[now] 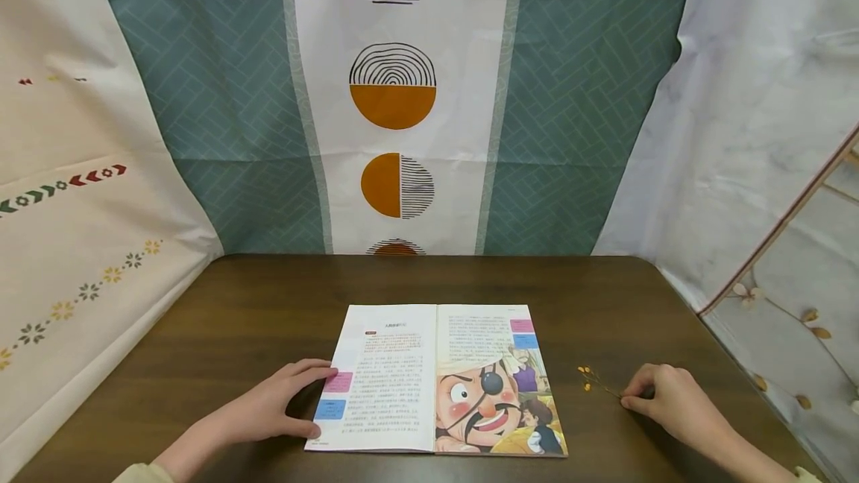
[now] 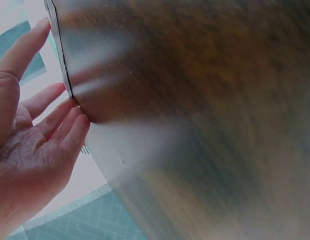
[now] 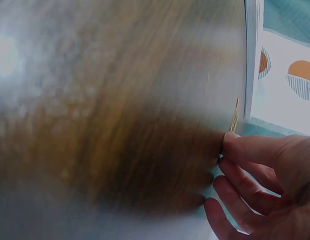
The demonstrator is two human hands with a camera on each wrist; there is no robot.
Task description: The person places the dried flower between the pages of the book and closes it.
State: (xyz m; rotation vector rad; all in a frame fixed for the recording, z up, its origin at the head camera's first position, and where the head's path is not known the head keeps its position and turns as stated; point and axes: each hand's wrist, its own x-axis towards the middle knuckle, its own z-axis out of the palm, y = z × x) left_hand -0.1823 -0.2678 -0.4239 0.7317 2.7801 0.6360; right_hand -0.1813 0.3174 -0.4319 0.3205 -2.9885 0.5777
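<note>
An open book (image 1: pixel 392 386) lies on the dark wooden table, with printed text on the left page and a cartoon of a face with an eyepatch on the right. At its left edge is my left hand (image 1: pixel 278 405), fingertips and thumb touching the page margin, fingers loosely spread. In the left wrist view, the fingers of this hand (image 2: pixel 45 135) reach the book's thin edge. To the right of the book, my right hand (image 1: pixel 671 397) pinches the stem of a small sprig of yellow flowers (image 1: pixel 587 387) close over the table. The right wrist view shows the thin sprig (image 3: pixel 234 122) beyond the thumb.
The brown table (image 1: pixel 268 304) extends around the book. Behind it hangs a green and white curtain (image 1: pixel 570 95) with orange half circles. A cream patterned cloth (image 1: pixel 80 244) hangs on the left, and a pale marbled cloth (image 1: pixel 751 170) on the right.
</note>
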